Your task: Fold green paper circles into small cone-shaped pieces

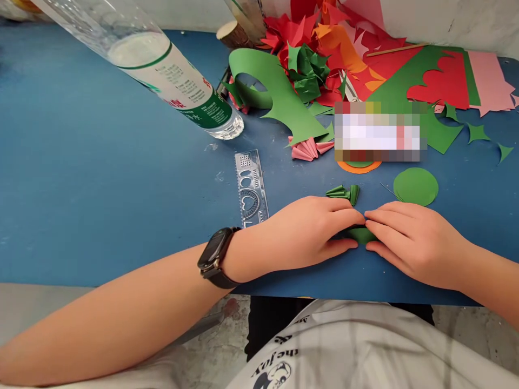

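Observation:
Between my two hands, close to the table's front edge, lies a green paper piece (362, 235), bent or folded and partly hidden by the fingers. My left hand (320, 229), with a black band on its wrist, pinches its left side. From the right, my right hand (413, 237) presses on the same paper, fingers together. Just beyond the fingertips sit several small rolled green paper cones (344, 193). A stack of green paper circles (416, 186) rests past my right hand, with a thin needle-like wire (389, 190) beside it.
A clear plastic ruler (252, 186) lies left of my hands. Behind it stands a large water bottle (178, 81). Pink paper cones (307, 148), green scraps (279, 92), red paper (441, 81) and scissors (349, 86) cover the back right, near a blurred-out box (379, 132).

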{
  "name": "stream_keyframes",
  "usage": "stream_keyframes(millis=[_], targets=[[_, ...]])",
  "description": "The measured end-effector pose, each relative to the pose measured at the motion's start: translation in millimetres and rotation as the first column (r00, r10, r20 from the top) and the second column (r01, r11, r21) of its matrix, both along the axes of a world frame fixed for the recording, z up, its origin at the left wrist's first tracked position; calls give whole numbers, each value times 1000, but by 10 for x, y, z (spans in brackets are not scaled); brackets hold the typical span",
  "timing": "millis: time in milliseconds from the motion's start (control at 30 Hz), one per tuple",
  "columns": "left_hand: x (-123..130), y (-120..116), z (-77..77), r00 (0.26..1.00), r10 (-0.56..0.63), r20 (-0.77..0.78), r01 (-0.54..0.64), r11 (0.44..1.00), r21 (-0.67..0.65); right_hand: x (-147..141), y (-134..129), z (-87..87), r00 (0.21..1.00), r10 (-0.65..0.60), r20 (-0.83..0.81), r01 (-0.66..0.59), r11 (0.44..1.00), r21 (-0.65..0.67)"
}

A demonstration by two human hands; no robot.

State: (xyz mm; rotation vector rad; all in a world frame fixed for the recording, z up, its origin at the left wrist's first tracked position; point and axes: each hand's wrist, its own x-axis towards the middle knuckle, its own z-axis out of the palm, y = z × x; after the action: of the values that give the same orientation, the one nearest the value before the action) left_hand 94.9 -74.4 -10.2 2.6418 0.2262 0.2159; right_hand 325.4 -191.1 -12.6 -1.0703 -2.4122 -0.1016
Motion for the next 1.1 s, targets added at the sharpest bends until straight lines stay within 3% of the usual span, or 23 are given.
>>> stream_keyframes(millis=[100,200,367,500,600,733,900,967,1033,1100], targets=[[18,22,-3,1000,-2,12,3,994,-107,-13,-39,25,998,-13,55,8,996,93],[23,37,-23,998,-40,42,45,992,-114,-4,-48,35,999,7,50,-14,991,132],[28,24,-46,995,-95,41,97,993,-72,61,-6,16,999,-15,-52,11,996,-87],[38,10,-44,993,-88,73,95,991,-95,146,41,-19,991,5,-135,-43,958,-283],[42,3,-41,986,-6,166,38,982,-185,193,70,-53,977,25,-213,-95,941,-324],[56,-22,-29,950,170,263,-80,943,-322,221,109,-69,924,-70,-375,-95,910,-403],[100,-58,-22,915,320,245,-122,799,-588,217,131,-10,866,-217,-450,-75,834,-547],[119,-69,0,926,328,186,-116,718,-686,205,123,26,810,-322,-490,-130,716,-686],[135,-80,40,933,345,103,-135,598,-790,192,116,57,713,-443,-543,-243,571,-784],[143,-94,86,927,374,11,-175,459,-871,184,118,79,625,-512,-589,-328,512,-794]])
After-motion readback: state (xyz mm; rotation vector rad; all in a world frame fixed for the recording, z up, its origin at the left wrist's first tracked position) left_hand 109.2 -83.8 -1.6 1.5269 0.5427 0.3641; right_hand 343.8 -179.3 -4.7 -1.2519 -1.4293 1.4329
